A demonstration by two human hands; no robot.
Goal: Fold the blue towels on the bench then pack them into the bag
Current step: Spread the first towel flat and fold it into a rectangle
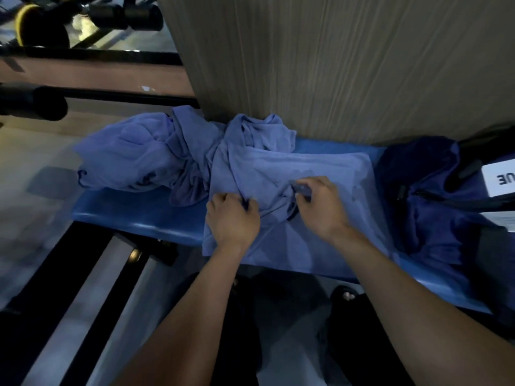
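A blue towel [315, 174] lies spread and rumpled across the middle of the blue bench [133, 215]. My left hand [232, 218] pinches a fold of this towel near its front left part. My right hand [320, 204] pinches a bunched corner of the same towel a little to the right. More crumpled blue towels [133, 154] are heaped on the bench's left end. A dark blue bag [426, 190] sits on the bench's right end, its zip showing.
A tall grey-brown wall panel [334, 65] rises right behind the bench. Black rails and gym gear [92, 15] stand at the upper left. A white label [501, 176] pokes out by the bag. My sandalled feet [345, 295] stand below the bench's front edge.
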